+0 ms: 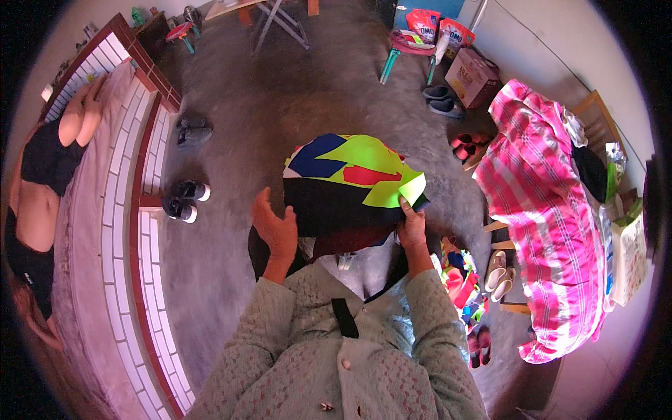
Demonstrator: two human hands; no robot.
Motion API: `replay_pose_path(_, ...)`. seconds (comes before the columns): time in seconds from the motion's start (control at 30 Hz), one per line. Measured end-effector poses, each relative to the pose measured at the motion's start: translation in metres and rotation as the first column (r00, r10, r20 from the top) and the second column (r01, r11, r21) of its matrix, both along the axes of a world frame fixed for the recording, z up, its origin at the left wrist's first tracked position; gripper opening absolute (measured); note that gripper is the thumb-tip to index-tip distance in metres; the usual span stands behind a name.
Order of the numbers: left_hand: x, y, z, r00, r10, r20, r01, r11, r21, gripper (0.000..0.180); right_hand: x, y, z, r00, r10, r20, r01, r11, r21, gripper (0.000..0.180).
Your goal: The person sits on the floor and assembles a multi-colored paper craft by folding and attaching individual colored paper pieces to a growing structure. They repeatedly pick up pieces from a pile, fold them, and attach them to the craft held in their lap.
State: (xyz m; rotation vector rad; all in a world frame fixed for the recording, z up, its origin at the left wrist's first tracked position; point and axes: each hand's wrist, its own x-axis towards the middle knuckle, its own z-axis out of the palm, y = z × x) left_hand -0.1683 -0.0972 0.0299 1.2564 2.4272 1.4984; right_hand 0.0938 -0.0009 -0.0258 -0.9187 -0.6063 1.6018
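Observation:
A heap of fabric pieces in neon yellow-green, blue, red and white lies in front of me. Dark cloth covers the near side of the heap. My right hand is closed on a neon yellow fabric piece at the right edge, thumb on top. At the left side my left hand is open, fingers spread and holding nothing. It is beside the dark cloth; whether it touches is hard to tell. A short black strap lies across my knitted cardigan.
More colourful scraps lie by my right leg. A pink plaid cloth drapes over wooden furniture at right. Black shoes stand near the brick-sided bed at left, where a person lies. A stool and a carton stand farther back.

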Motion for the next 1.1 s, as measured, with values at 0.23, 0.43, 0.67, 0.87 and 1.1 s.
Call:
replay_pose_path(0.23,0.070,0.039,0.015,0.741,-0.666,0.086,0.663,0.746,0.059,0.048,-0.008,-0.005,-0.002,0.996,0.001,0.085,-0.014,0.988,0.153,0.028)
replay_pose_path(0.43,0.098,0.061,-0.030,0.645,-0.752,-0.137,0.744,0.659,-0.113,0.050,-0.006,-0.002,0.009,0.997,-0.016,-0.070,0.020,0.998,0.064,0.027)
replay_pose_path(0.67,0.105,0.058,-0.030,0.602,-0.745,-0.288,0.715,0.663,-0.220,0.040,0.032,0.009,-0.021,0.977,-0.211,0.023,0.207,0.971,0.116,0.021)
replay_pose_path(0.87,0.102,0.057,-0.027,0.600,-0.752,-0.273,0.721,0.657,-0.223,0.040,0.041,0.009,-0.018,0.964,-0.265,0.017,0.263,0.963,0.062,0.010)
replay_pose_path(1.1,0.103,0.058,-0.026,0.585,-0.760,-0.283,0.723,0.647,-0.243,0.042,0.039,0.017,-0.017,0.793,-0.362,0.490,0.237,0.924,0.299,0.004)
